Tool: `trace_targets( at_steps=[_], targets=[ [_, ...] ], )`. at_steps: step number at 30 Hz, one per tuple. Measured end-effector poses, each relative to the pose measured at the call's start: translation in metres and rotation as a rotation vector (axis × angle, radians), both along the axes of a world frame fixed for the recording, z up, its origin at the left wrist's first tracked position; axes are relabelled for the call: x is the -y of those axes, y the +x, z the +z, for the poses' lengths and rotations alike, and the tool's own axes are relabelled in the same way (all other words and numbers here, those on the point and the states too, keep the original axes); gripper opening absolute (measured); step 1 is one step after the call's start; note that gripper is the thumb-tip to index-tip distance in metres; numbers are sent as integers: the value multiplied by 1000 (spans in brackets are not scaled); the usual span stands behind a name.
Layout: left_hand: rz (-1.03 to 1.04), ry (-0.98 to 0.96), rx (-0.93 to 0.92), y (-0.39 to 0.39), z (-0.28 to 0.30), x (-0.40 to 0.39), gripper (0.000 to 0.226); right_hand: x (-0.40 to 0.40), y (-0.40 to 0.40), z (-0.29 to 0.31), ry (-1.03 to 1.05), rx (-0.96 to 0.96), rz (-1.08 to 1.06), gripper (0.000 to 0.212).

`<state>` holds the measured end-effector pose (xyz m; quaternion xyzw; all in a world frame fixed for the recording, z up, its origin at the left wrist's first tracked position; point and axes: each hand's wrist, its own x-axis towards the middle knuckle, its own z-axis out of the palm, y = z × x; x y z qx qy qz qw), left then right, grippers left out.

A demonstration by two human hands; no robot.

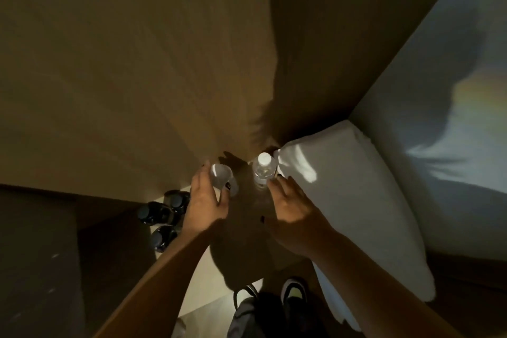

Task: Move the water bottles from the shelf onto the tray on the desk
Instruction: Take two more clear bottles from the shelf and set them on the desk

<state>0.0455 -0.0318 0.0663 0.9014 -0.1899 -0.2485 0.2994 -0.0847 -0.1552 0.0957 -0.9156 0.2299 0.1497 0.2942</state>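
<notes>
1. Nearest in, a pair of shoes (293, 293) stood below both forearms, and a white pillow (343, 186) lay just off the right wrist.
2. Dark-capped bottles (162, 214) clustered just left of the left wrist, untouched.
3. The left hand (204, 206) was curled around a clear bottle (220, 175); its grip looked closed on the body, though shadow hid the fingertips.
4. The right hand (290, 206) was spread, fingers loose, gripping nothing, its fingertips just shy of the white-capped water bottle (264, 170).
5. That bottle stood upright directly ahead of the right fingertips, long axis vertical, so the right hand was clearly the nearer one.
6. It looked clear and small, a white screw cap catching the light, on the pale shelf (197, 269) beneath.
7. Beyond both hands rose the brown wall (137, 63); no tray or desk was in sight.
</notes>
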Motion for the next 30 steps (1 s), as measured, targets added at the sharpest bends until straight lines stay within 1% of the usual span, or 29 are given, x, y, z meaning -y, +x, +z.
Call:
trace_targets(
  at_steps=[3, 7, 13, 15, 19, 22, 25, 27, 29, 30],
  targets=[
    [47, -43, 84, 12, -35, 4, 64, -3, 10, -34, -23, 104, -22, 64],
    [41, -3, 116, 18, -74, 9, 43, -6, 17, -66, 96, 105, -103, 63],
    [77, -43, 141, 26, -96, 13, 28, -16, 17, -103, 186, 113, -147, 62],
    [116, -39, 135, 26, -93, 12, 27, -17, 17, -108, 207, 97, -149, 62],
    [281, -10, 144, 23, -71, 5, 38, -16, 25, -110, 251, 104, -133, 62],
    [305, -43, 125, 23, -43, -1, 41, -15, 31, -103, 295, 142, -142, 65],
    [287, -73, 102, 22, -18, -11, 40, -18, 37, -97, 352, 171, -154, 84],
    [290, -96, 47, 23, -7, -19, 35, -20, 41, -98, 342, 198, -124, 96],
    [269, -109, 22, 23, 1, -25, 27, -23, 44, -101, 357, 181, -92, 101],
    [267, -114, 1, 22, 3, -26, 23, -25, 45, -104, 383, 164, -93, 100]
  ],
)
